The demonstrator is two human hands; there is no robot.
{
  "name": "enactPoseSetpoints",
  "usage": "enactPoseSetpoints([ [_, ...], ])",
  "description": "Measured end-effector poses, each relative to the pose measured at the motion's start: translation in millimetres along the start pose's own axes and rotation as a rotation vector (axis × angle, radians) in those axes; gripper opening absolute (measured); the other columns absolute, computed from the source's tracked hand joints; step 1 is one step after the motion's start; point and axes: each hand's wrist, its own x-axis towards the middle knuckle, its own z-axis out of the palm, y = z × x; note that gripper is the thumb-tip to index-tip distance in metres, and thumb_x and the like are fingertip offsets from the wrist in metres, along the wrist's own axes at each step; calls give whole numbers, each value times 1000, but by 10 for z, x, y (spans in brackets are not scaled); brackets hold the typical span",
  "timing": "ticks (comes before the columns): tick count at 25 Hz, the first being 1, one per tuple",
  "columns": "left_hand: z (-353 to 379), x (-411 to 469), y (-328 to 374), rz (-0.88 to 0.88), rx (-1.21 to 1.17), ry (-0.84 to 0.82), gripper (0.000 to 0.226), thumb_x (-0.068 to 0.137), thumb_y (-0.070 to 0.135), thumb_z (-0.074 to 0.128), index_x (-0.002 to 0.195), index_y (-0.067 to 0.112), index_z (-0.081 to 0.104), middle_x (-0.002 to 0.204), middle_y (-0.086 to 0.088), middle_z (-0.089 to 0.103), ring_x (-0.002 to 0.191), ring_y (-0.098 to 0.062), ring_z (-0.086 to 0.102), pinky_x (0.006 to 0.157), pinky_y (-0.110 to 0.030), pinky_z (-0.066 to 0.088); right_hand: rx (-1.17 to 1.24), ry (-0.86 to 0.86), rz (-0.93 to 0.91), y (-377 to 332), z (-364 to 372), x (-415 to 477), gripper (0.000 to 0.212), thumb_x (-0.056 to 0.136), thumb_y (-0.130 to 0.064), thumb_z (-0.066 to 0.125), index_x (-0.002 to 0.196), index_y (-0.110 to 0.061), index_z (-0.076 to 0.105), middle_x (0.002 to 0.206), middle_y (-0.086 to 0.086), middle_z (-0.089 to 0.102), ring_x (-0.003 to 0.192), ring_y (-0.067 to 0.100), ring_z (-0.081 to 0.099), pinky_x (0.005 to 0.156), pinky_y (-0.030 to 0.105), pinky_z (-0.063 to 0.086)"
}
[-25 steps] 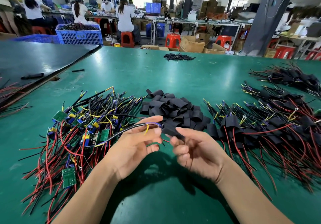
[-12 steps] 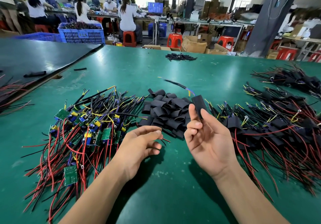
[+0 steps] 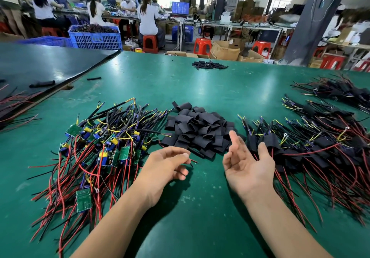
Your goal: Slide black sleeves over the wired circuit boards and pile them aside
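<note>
Head view: my right hand (image 3: 248, 162) has just tossed a sleeved board onto the black-sleeved pile (image 3: 312, 145), both palms now empty, left hand (image 3: 166, 165) loosely curled.

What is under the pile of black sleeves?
The black sleeves lie heaped on the green table. One red wire end pokes out at the front. Anything else beneath is covered.

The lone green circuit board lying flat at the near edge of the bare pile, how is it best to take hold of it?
Pinch the green circuit board by its two long edges, coming from above with the left hand, which is nearest. It lies flat, face up, on the wires, so its edges seem free, and its own wires run off from its far end.
</note>
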Motion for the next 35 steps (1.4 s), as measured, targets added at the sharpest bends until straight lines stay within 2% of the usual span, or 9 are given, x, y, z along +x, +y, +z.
enactPoseSetpoints([
  [3, 10, -17, -40, 50, 179, 2, 8, 91, 4, 66, 94, 8, 73, 81, -11, 72, 45, -15, 49, 42, -22, 39, 22, 3, -48, -1, -9, 34, 47, 104, -48, 37, 136, -15, 48, 123, 8, 70, 76, 20, 77, 67, 29, 51],
  [6, 35, -21, -86, 137, 338, 98, 11, 91, 9, 66, 96, 18, 71, 86, -8, 70, 43, -17, 50, 43, -22, 38, -38, -1, -89, -10, -23, 54, 43, 105, -44, 35, 133, -14, 49, 113, 9, 74, 67, 17, 74, 62, 27, 53],
  [10, 44, -8, -83, 134, 150, 247, 34, 92, 5, 62, 123, 16, 52, 91, -10, 67, 44, -18, 58, 40, -22, 42, -533, -39, -265, 125, 33, 52, 25, 103, -26, 49, 102, -11, 69, 69, 3, 72, 42, 8, 51, 44, 16, 43],
  [13, 28, -9, -58, 119, -27, 300, 65, 92, -1, 60, 146, 25, 33, 98, -13, 66, 52, -25, 66, 49, -29, 53, -1028, -219, -448, 323, 16, -13, 18, 99, -18, 56, 88, -15, 71, 67, 4, 70, 43, 12, 50, 45, 17, 39],
  [16, -44, -1, -2, 92, 77, 329, 77, 94, 3, 58, 156, 27, 18, 90, -13, 70, 46, -25, 65, 43, -27, 50, -1270, -361, -496, 394, -30, -87, 16, 97, -22, 61, 86, -23, 72, 72, 0, 71, 48, 13, 54, 48, 16, 43],
  [20, -124, 8, 82, 48, 364, 304, 62, 95, 14, 57, 149, 16, 26, 80, -14, 73, 31, -23, 53, 30, -24, 36, -1244, -333, -473, 358, -34, -69, 15, 96, -22, 61, 86, -23, 72, 72, 1, 72, 49, 14, 55, 48, 16, 42],
  [26, -169, 13, 118, 47, 598, 386, 42, 96, 18, 53, 135, 8, 42, 64, -17, 69, 41, -36, 59, 33, -22, 37, -1251, -351, -472, 367, -32, -68, 16, 96, -22, 62, 84, -24, 72, 72, 2, 71, 50, 14, 55, 49, 17, 43],
  [29, -171, 15, 112, 45, 655, 381, 45, 97, 16, 50, 140, 8, 39, 66, -19, 68, 39, -28, 59, 34, -25, 42, -1259, -350, -474, 365, -31, -66, 16, 96, -21, 61, 84, -23, 72, 73, 1, 71, 50, 13, 56, 50, 16, 43],
  [35, -228, -26, 141, 93, 1185, 439, 26, 99, 20, 47, 122, 9, 51, 109, -17, 65, 98, -36, 64, 71, -33, 44, -1269, -357, -463, 379, -41, -65, 16, 96, -21, 61, 85, -22, 71, 73, 0, 71, 50, 12, 56, 50, 14, 43],
])
